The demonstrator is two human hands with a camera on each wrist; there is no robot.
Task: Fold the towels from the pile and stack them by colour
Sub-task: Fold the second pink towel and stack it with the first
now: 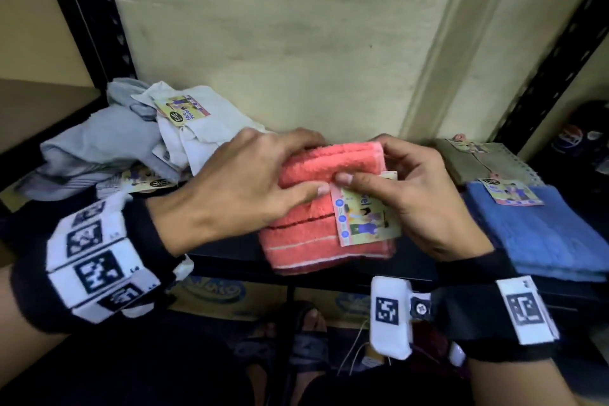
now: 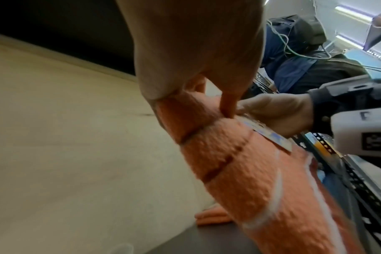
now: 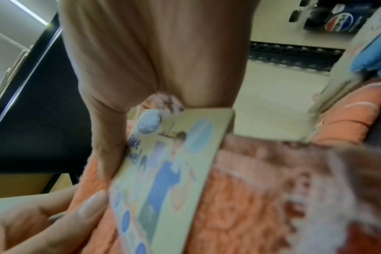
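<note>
Sitting at the centre of the head view, the coral towel is folded to a thick block whose long axis runs from the lower middle of the frame up toward the wall; its far end is doubled over into a rounded fold, its near end overhangs the front edge of the dark shelf. A printed card label lies on its right half, and there is where the coming move seems to hinge — the label sits directly under the right hand, while the left hand comes in from the left of the frame across the towel's short axis.

The left hand is clamped over the folded far end, fingers wrapped over the top and thumb pressing the upper face; the left-wrist view shows a fingertip dug into the crease. The right hand pinches the label's upper edge between thumb and curled fingers, narrow, with the towel's right edge under it. So the right hand is nearer the label, the left nearer the fold.

Outward from there: in the upper left of the frame the pile of grey and white towels lies unfolded, just beside the left wrist. To the right, a folded blue towel lies flat with an olive towel behind it — apart from the coral one. I judge the coral towel nearly folded, with no coral stack visible yet.
</note>
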